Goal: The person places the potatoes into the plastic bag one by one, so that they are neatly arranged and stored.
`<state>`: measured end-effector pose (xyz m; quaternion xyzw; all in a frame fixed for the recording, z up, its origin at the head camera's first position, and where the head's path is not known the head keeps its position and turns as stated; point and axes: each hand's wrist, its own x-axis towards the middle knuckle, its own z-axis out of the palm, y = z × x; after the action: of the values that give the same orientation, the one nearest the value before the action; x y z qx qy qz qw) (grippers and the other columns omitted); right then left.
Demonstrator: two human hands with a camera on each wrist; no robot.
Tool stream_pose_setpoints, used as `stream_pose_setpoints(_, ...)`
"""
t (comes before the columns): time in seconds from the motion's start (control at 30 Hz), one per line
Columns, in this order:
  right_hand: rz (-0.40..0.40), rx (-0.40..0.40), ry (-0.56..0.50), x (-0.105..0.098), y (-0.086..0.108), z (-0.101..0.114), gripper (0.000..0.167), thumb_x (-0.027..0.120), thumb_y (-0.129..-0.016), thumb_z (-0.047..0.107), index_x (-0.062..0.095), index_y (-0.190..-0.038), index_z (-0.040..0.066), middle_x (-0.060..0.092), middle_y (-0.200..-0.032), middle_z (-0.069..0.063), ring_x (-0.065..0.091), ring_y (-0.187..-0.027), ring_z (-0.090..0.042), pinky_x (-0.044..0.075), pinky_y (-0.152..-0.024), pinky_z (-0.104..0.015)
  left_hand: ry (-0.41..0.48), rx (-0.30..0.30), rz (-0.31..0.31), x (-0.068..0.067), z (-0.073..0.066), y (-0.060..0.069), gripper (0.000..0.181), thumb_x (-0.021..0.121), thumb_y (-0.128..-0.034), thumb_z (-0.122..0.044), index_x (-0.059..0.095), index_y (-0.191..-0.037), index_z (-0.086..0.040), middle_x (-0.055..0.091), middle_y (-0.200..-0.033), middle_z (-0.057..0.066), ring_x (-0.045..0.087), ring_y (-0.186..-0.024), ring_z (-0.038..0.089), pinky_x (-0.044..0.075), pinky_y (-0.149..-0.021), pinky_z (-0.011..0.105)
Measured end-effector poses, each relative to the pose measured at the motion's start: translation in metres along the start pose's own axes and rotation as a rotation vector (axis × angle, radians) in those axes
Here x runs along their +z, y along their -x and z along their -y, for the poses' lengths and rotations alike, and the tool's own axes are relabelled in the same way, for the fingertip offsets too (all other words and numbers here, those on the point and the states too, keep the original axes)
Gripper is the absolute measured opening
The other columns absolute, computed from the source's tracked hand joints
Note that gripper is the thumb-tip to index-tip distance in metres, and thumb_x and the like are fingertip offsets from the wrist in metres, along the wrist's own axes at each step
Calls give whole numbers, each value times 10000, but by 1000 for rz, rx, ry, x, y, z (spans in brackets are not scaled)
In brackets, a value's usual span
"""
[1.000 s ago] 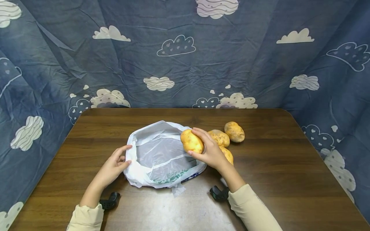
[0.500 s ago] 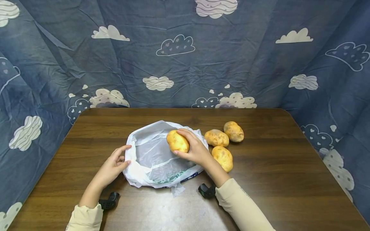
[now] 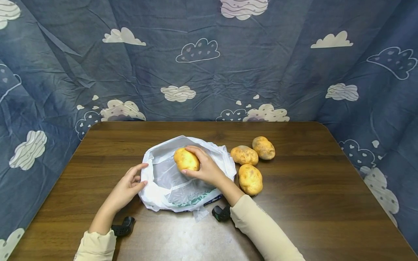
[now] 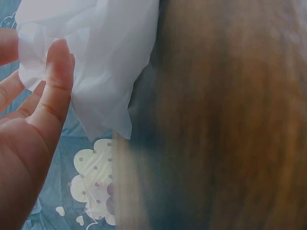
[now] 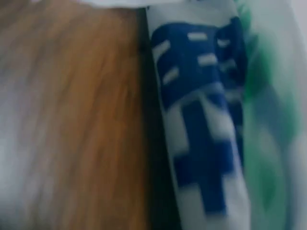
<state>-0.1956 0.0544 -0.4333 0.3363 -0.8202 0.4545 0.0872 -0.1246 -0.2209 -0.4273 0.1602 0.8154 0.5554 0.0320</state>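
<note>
"Where was the potato (image 3: 186,159)?"

"Just below and left of frame centre. I found it gripped in the right hand (image 3: 206,167), over or just inside the white bag's (image 3: 152,197) mouth; depth unclear."

"The left hand (image 3: 125,184)?"

"At the bag's left rim, thumb and forefinger apart; whether they pinched it, I couldn't tell."

"Progress?"

"One potato lifted, not yet released; none seen lying inside. Three loose potatoes (image 3: 250,179), right of centre, lay untouched on the table (image 3: 326,203)."

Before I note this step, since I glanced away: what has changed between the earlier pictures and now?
The right hand has carried the held potato leftward, from the right side of the white bag to about the middle of its opening. Nothing has been let go. The left hand stays at the bag's left rim, and three loose potatoes lie as before.
</note>
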Motion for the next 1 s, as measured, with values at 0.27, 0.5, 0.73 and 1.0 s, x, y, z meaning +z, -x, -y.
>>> stream_pose_setpoints(0.27, 0, 81, -59, 19, -9, 4, 675, 769, -697, 250, 450, -1276, 110, 453, -1288, -2, 403, -1164, -98, 338, -946, -289, -11, 6, 1, 0, 3, -2, 504, 530, -849, 75, 348, -1313, 2, 321, -1242, 212, 543, -829, 131, 489, -602, 258)
stream_pose_setpoints(0.5, -12, 141, -186, 36, -16, 3, 675, 773, -691, 192, 448, -1276, 102, 494, -1232, -24, 479, -1046, -137, 408, -850, -290, -7, 5, 6, 0, 3, -2, 501, 531, -848, 72, 349, -1310, 4, 324, -1242, 213, 544, -829, 126, 491, -605, 260)
stream_pose_setpoints(0.73, -2, 190, -248, 47, -22, 5, 641, 753, -718, 154, 438, -1271, 81, 505, -1204, -55, 488, -1017, -149, 407, -842, -283, -7, -5, 8, -1, 3, -1, 498, 531, -860, 53, 350, -1319, -15, 330, -1245, 205, 544, -824, 128, 490, -605, 259)
stream_pose_setpoints(1.0, 7, 238, -325, 40, -25, 34, 622, 712, -739, 56, 405, -1272, -31, 470, -1226, -167, 477, -1034, -266, 388, -847, -288, -5, -13, 6, -1, 3, -1, 497, 532, -863, 44, 353, -1321, -23, 327, -1252, 203, 539, -835, 144, 491, -608, 261)
